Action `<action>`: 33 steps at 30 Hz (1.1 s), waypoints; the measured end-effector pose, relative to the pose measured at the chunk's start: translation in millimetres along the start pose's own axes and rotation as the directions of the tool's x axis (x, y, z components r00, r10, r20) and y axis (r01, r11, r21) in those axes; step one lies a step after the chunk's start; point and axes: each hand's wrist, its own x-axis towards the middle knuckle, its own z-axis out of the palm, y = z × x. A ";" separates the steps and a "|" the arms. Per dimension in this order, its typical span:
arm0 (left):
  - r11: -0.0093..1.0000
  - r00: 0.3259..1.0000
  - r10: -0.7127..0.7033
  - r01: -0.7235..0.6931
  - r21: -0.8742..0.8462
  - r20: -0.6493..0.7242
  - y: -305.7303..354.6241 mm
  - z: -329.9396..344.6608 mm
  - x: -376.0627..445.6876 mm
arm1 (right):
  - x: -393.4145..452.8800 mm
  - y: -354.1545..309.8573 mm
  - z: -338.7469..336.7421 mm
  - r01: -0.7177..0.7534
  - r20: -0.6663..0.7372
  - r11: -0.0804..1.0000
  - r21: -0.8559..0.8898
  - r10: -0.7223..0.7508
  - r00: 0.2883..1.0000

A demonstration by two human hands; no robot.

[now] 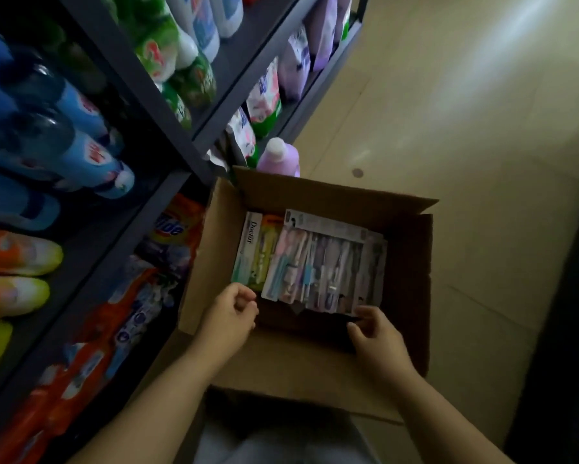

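An open cardboard box (405, 262) stands on the floor in front of me. Inside lies a stack of toothbrush packs (321, 262), and to its left a pack marked "Doctor" (253, 242). My left hand (227, 316) hovers over the box's near left corner with its fingers loosely curled and nothing in them. My right hand (376, 336) reaches in from the near right; its fingertips touch the near right corner of the toothbrush stack. Whether it pinches that corner is unclear.
Dark metal shelving (167, 112) fills the left side, packed with detergent bottles (80, 142) and refill pouches (264, 98). Orange detergent bags (114, 329) lie on the bottom shelf beside the box. A purple bottle (278, 155) stands behind the box. Tiled floor (465, 112) stretches right.
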 end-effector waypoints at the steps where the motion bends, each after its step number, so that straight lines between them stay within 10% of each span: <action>1: 1.000 1.000 0.007 -0.007 0.004 0.000 -10.4 9.0 25.5 | 25.1 5.1 13.2 0.015 -0.006 1.000 -0.018 -0.016 1.000; 7: 0.996 0.996 0.092 -0.091 0.024 -0.002 -60.9 59.3 166.6 | 188.1 16.9 59.0 0.216 -0.164 0.913 -0.345 -0.286 0.944; 11: 0.988 0.989 0.146 -0.148 -0.042 -0.036 -70.5 77.0 227.1 | 268.9 15.3 60.4 0.361 -0.159 0.668 -0.650 -0.584 0.796; 21: 0.930 0.976 0.203 -0.218 -0.296 -0.081 -60.6 77.5 225.3 | 287.6 21.3 57.5 0.292 -0.216 0.526 -0.798 -0.704 0.676; 23: 0.924 0.981 0.185 -0.195 -0.328 -0.063 -56.1 77.0 217.9 | 263.9 15.8 59.1 0.417 -0.274 0.658 -0.627 -0.688 0.672; 27: 0.946 0.978 0.182 -0.146 -0.290 0.102 -59.0 84.6 206.6 | 221.4 13.0 74.7 0.344 -0.083 0.926 0.156 -0.335 0.939; 33: 0.943 0.948 0.172 -0.081 -0.322 0.266 -75.8 100.5 206.8 | 209.9 36.2 96.5 -0.045 0.306 0.755 0.654 -0.209 0.929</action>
